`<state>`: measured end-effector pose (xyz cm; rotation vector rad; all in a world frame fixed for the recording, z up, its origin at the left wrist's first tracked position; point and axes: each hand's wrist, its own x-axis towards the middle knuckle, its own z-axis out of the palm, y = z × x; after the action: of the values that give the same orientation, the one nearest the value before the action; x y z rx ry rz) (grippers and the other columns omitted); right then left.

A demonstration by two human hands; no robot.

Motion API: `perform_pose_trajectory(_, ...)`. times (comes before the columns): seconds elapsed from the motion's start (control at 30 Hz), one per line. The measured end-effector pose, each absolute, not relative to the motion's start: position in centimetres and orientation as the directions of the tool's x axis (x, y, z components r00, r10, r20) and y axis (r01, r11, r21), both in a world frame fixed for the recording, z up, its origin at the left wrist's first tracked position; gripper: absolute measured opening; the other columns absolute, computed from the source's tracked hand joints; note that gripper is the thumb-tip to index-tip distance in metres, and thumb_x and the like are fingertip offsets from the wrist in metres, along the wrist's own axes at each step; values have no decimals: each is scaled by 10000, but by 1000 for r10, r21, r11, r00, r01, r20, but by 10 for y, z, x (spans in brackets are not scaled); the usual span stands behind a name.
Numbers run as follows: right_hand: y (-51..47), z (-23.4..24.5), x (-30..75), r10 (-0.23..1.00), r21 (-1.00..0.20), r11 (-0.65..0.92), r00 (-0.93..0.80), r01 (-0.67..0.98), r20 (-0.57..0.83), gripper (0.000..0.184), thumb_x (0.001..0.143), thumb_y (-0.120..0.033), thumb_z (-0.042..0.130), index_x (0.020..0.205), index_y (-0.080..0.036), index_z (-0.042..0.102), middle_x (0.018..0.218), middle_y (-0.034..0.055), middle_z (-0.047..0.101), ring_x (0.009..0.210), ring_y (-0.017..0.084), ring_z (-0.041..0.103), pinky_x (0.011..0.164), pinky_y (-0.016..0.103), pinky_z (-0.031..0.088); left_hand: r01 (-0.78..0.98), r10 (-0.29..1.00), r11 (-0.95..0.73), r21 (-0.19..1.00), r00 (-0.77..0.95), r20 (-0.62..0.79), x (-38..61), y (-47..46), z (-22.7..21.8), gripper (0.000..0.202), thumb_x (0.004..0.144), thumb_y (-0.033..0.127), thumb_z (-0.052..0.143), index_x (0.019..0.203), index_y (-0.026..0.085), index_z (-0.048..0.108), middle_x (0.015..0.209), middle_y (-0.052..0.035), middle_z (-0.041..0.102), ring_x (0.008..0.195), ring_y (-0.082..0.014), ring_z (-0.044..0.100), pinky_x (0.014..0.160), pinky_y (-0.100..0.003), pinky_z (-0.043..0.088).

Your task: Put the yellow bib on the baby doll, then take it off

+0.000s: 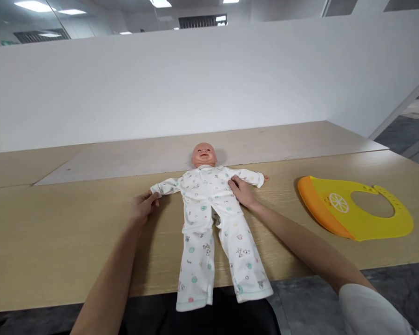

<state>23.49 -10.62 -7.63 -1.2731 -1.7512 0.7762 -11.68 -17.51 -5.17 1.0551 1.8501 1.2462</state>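
Note:
A baby doll lies on its back on the wooden table (59, 232), its pinkish vinyl head (204, 155) at the far side. It wears a white sleepsuit (204, 209) printed with small coloured motifs. My left hand (145, 207) is at the end of the sleeve on the left of the picture, its fingers around the sleeve cuff (156, 188). My right hand (242, 191) lies on the sleepsuit's chest, near the other sleeve (247, 176), its fingers pressed on the fabric. Whether those fingers grip the cloth I cannot tell.
A yellow silicone bib (356, 211) with an orange pocket edge and a lemon-slice print lies on the table to the right of the doll. A white wall (160, 83) runs behind the table. Grey floor (317, 291) shows beyond the near edge.

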Motion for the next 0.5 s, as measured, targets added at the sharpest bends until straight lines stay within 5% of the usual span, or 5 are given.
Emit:
perform_pose_trajectory(0.37,-106,-76,236,954,-841,300,-149,451,260,316,916,-440,404,835,-165,534,845,32,597,817,149,531,792,251,356,451,793,277,848,-606,63,-101,-187,-51,297,714,451,580,581,186,605,450,-2,450,448,-133,326,457,-262,225)
perform_pose_trajectory(0.5,-103,-80,234,951,-846,309,-149,434,271,336,913,-466,400,835,-164,522,845,32,602,811,148,521,790,250,356,491,780,274,827,-616,108,-103,-187,-55,305,740,456,600,639,168,617,562,-34,578,485,-135,393,479,-262,270)
